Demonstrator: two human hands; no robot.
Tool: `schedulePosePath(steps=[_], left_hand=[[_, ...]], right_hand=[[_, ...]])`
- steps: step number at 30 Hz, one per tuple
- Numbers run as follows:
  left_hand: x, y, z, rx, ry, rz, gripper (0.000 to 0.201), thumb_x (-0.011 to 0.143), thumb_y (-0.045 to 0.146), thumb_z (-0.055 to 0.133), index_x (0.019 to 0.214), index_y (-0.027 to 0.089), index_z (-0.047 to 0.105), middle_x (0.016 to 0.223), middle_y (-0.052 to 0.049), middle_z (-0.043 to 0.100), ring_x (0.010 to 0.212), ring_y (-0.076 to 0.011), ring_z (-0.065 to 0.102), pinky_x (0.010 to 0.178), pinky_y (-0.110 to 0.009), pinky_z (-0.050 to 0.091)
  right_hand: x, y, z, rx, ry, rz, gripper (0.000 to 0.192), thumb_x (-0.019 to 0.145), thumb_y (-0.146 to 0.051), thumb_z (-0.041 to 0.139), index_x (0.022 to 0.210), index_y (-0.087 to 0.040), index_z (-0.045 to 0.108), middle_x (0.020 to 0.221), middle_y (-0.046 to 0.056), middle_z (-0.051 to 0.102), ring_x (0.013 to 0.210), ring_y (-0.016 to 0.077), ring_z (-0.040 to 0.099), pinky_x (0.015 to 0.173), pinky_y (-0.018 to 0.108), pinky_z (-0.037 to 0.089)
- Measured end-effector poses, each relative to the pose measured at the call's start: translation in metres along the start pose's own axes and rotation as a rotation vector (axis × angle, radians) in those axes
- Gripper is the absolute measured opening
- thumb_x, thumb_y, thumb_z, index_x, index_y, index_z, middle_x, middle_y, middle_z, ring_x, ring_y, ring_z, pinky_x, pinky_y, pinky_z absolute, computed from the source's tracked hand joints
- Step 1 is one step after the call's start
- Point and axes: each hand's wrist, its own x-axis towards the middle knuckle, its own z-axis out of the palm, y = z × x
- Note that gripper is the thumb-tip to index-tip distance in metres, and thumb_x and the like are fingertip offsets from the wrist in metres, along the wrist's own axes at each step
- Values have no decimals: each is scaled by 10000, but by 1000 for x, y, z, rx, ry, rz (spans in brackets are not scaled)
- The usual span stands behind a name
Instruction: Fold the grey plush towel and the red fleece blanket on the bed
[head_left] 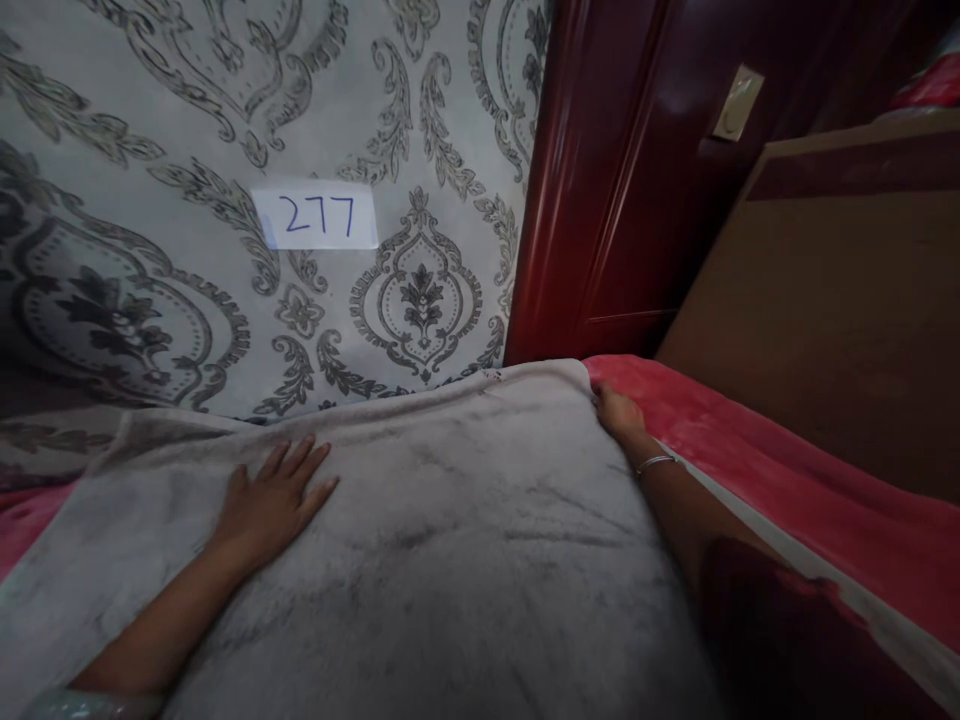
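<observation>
A grey, plush-looking blanket [450,560] lies spread before me, with shallow creases across it. My left hand [266,505] rests flat on its left part, fingers spread. At the far right corner, my right hand [619,412] is closed on the blanket's edge; its fingertips are partly hidden. A thin bracelet circles my right wrist. Beneath the grey blanket, a pink-red cover [720,430] shows along the right side, and a little more of it appears at the far left.
Patterned wallpaper [420,300] rises directly behind the blanket, with a paper label reading 277 [319,215] on it. A dark red wooden door frame [562,200] stands right of the wall. Beside the bed leans a large brown board or carton [840,300].
</observation>
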Motion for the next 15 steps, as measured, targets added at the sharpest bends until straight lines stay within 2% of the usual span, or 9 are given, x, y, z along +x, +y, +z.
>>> schedulePosePath(steps=[3, 5, 7, 8, 9, 11, 13, 14, 15], left_hand=[[-1, 2, -5, 29, -26, -101, 743, 925, 561, 138, 1572, 215, 260, 1657, -39, 152, 1523, -353, 119, 1109, -692, 227], [-1, 2, -6, 36, -36, -112, 754, 920, 567, 138, 1574, 210, 254, 1658, -43, 149, 1522, -357, 115, 1106, -691, 231], [-1, 2, -6, 31, -28, -105, 763, 913, 574, 152, 1573, 208, 257, 1658, -46, 153, 1522, -359, 112, 1109, -687, 229], [-1, 2, -5, 23, -20, -101, 764, 911, 576, 157, 1573, 208, 261, 1657, -48, 157, 1522, -361, 112, 1110, -686, 228], [-1, 1, -5, 15, -11, -96, 764, 910, 576, 160, 1571, 208, 268, 1656, -50, 163, 1521, -364, 115, 1109, -686, 228], [-1, 1, -4, 2, 2, -91, 759, 912, 571, 160, 1568, 209, 278, 1655, -52, 171, 1519, -368, 118, 1108, -689, 225], [-1, 1, -4, -5, 2, -90, 750, 917, 562, 162, 1567, 207, 281, 1654, -56, 172, 1519, -369, 121, 1110, -688, 224], [-1, 1, -4, -7, 1, -91, 745, 920, 557, 167, 1566, 205, 283, 1654, -59, 173, 1518, -369, 125, 1112, -686, 223], [-1, 1, -3, -8, 3, -93, 740, 923, 554, 177, 1565, 203, 288, 1653, -65, 177, 1517, -369, 131, 1114, -685, 221]], right_hand=[[2, 2, 0, 12, -12, 40, 417, 985, -271, 381, 1362, -188, 539, 1181, 144, 684, 1061, 266, 644, 872, 365, 482], [-3, -1, -4, 10, 4, 67, 437, 981, -249, 363, 1371, -162, 541, 1239, 173, 655, 1123, 287, 618, 898, 389, 482], [-16, -11, -9, -1, 58, 50, 475, 984, -272, 363, 1421, -148, 501, 1388, 198, 557, 1270, 325, 520, 970, 448, 456], [-27, -19, -11, -5, 90, -8, 501, 987, -308, 372, 1455, -155, 469, 1472, 194, 482, 1350, 342, 439, 1019, 486, 425], [-39, -29, -12, -2, 107, -115, 532, 991, -358, 384, 1488, -176, 433, 1542, 173, 403, 1416, 350, 350, 1066, 516, 384], [-68, -55, -12, 24, 63, -452, 598, 991, -476, 391, 1539, -236, 365, 1620, 116, 286, 1488, 340, 212, 1138, 543, 293], [-93, -78, -8, 68, -101, -818, 645, 984, -576, 370, 1570, -318, 286, 1649, 50, 222, 1513, 308, 154, 1180, 533, 220], [-100, -86, -5, 80, -173, -923, 649, 985, -603, 347, 1576, -351, 251, 1656, 24, 196, 1519, 291, 137, 1193, 530, 186], [-101, -90, -1, 83, -221, -959, 645, 989, -614, 324, 1578, -369, 229, 1659, 10, 177, 1523, 279, 128, 1201, 532, 159]])
